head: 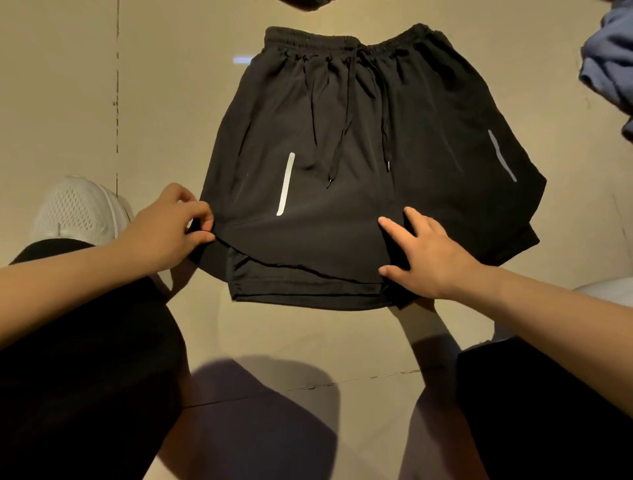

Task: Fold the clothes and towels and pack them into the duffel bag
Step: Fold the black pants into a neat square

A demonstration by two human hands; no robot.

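Note:
Black shorts (359, 137) with an elastic waistband, a drawstring and two pale reflective stripes lie spread flat on the beige floor, waistband away from me. My left hand (168, 226) pinches the hem at the shorts' left edge. My right hand (428, 253) rests on the near hem between the two legs, its fingers mostly straight and spread over the fabric. An inner lining shows below the outer hem. No duffel bag is in view.
A bunched blue garment (609, 58) lies at the right edge. A dark item (305, 3) pokes in at the top edge. My white shoe (82, 209) and black-trousered knees sit at the left and lower right. Beige tiled floor (137, 85) surrounds the shorts.

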